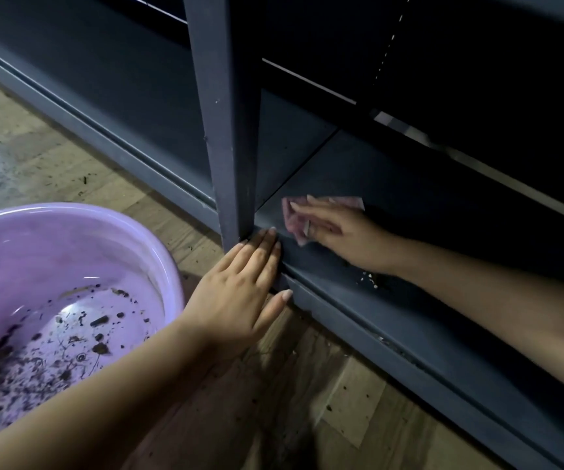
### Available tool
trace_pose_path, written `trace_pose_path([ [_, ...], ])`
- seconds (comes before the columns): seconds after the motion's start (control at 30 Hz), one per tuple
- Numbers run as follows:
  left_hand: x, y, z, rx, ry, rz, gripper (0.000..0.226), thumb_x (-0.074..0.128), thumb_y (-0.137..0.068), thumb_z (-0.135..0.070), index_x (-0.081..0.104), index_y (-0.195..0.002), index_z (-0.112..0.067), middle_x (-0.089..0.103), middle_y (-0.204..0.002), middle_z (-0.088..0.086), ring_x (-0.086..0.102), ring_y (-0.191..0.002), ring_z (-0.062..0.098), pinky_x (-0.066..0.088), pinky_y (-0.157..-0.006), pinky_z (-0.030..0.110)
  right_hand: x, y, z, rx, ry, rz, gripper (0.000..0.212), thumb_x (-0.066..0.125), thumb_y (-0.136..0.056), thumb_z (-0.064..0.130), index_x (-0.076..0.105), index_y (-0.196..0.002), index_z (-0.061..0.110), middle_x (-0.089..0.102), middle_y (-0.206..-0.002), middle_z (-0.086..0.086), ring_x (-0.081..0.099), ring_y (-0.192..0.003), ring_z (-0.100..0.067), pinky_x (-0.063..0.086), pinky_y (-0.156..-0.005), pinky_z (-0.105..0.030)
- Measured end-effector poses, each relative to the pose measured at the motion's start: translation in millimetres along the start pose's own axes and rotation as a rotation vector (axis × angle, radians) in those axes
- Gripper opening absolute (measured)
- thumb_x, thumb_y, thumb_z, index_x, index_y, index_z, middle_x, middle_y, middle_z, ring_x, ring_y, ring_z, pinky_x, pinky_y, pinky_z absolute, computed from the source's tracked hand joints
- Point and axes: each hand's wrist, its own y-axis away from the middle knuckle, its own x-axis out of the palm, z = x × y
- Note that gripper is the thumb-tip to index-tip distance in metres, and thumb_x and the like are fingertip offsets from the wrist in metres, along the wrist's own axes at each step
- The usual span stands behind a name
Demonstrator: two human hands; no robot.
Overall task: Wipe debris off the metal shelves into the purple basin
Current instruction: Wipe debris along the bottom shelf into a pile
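Debris (pixel 370 279) lay as a small patch of pale crumbs on the bottom metal shelf (pixel 409 205), close to its front edge and just beside the right forearm. Such loose, light grit probably could not be picked up; it would need to be swept along the smooth metal. The cloth (pixel 294 220), pink, thin and soft, lay flat on the shelf near the upright post (pixel 229 130), pressed under the right hand (pixel 335 232), whose fingers were straight and spread over it. A flat palm seemed the best hold, since a limp cloth would bunch if pinched. The left hand (pixel 240 293) was open too, fingers straight and together against the shelf's front lip beside the post, thumb below the edge, possibly placed as a catch. The purple basin (pixel 168 266), light plastic by its look, stood on the wooden floor (pixel 358 401) just left of the post. It held dark crumbs, fibres and a few larger bits, mostly across its bottom.
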Motion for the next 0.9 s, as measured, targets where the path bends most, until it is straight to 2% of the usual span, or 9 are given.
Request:
trace_pose_path([
  [0.13,-0.2,1.2,-0.9,-0.012,-0.004,0.013,0.076,0.009,-0.101,-0.049,0.050,-0.132,0.007,0.048,-0.138,0.023,0.049,-0.128,0.035,0.027,-0.104,0.042,0.7,32.7,-2.2,-0.042,0.144,0.117,0.043,0.047,-0.098,0.014,0.040,-0.141,0.019,0.034,-0.145,0.013,0.019,-0.138,0.002,0.010,-0.107,-0.004],
  [0.27,-2.9,1.1,-3.0,-0.032,-0.003,0.018,0.076,0.008,-0.101,-0.048,0.051,-0.131,0.007,0.050,-0.137,0.023,0.049,-0.127,0.035,0.026,-0.105,0.040,-3.4,28.5,7.3,-0.009,0.038,0.068,0.040,0.046,-0.099,0.015,0.046,-0.138,0.018,0.044,-0.140,0.011,0.027,-0.136,0.001,0.021,-0.109,-0.010],
  [0.33,-4.6,2.5,-4.2,-0.052,0.004,0.014,0.076,0.008,-0.102,-0.048,0.052,-0.130,0.007,0.051,-0.136,0.023,0.050,-0.127,0.035,0.026,-0.106,0.040,-4.7,17.3,18.0,-0.002,-0.106,0.011,0.038,0.044,-0.099,0.009,0.046,-0.137,0.010,0.049,-0.125,0.016,0.039,-0.123,0.013,0.029,-0.097,-0.001],
  [0.4,-6.6,4.7,-4.8,-0.072,0.001,0.006,0.077,0.008,-0.102,-0.048,0.053,-0.129,0.008,0.053,-0.135,0.023,0.051,-0.126,0.034,0.025,-0.106,0.039,-1.4,2.1,27.1,0.001,-0.138,-0.029,0.037,0.042,-0.099,0.006,0.045,-0.136,0.006,0.045,-0.112,0.023,0.041,-0.107,0.023,0.028,-0.082,0.007],
  [0.47,-8.6,6.5,-4.1,-0.085,-0.005,-0.001,0.077,0.008,-0.102,-0.048,0.057,-0.125,0.008,0.056,-0.130,0.023,0.054,-0.122,0.035,0.026,-0.106,0.038,7.3,-11.8,34.4,-0.014,-0.037,0.012,0.037,0.043,-0.100,0.010,0.047,-0.136,0.008,0.047,-0.126,0.015,0.038,-0.122,0.009,0.025,-0.089,0.005],
  [0.57,-9.7,7.6,-2.1,-0.088,-0.032,0.006,0.079,0.008,-0.102,-0.047,0.061,-0.120,0.008,0.061,-0.123,0.024,0.058,-0.116,0.036,0.026,-0.106,0.037,16.6,-18.2,27.1,-0.122,0.308,0.055,0.036,0.043,-0.100,0.015,0.049,-0.136,0.015,0.037,-0.149,0.000,0.023,-0.142,-0.013,0.012,-0.105,-0.012],
  [0.73,-7.0,9.2,-1.7,-0.092,-0.024,0.034,0.078,0.007,-0.101,-0.048,0.058,-0.124,0.008,0.056,-0.130,0.023,0.053,-0.124,0.035,0.025,-0.106,0.038,-0.2,19.9,7.0,-0.263,0.488,0.116,0.040,0.042,-0.100,0.018,0.045,-0.139,0.015,0.034,-0.150,0.004,0.023,-0.141,-0.009,0.013,-0.117,-0.024],
  [0.83,-7.5,9.1,-1.7,-0.092,-0.022,0.049,0.078,0.008,-0.101,-0.048,0.057,-0.125,0.008,0.055,-0.132,0.023,0.052,-0.125,0.035,0.025,-0.105,0.039,-4.1,41.2,1.7,-0.227,0.526,0.119,0.048,0.038,-0.092,0.030,0.049,-0.136,0.012,0.041,-0.147,0.000,0.029,-0.140,-0.011,0.016,-0.116,-0.022],
  [0.9,-8.5,9.3,-2.7,-0.099,-0.022,0.053,0.078,0.008,-0.101,-0.048,0.057,-0.125,0.008,0.055,-0.131,0.023,0.052,-0.124,0.035,0.025,-0.106,0.038,-6.4,48.5,3.6,-0.214,0.491,0.105,0.048,0.039,-0.090,0.030,0.053,-0.133,0.011,0.047,-0.142,-0.002,0.035,-0.136,-0.011,0.020,-0.114,-0.021],
])
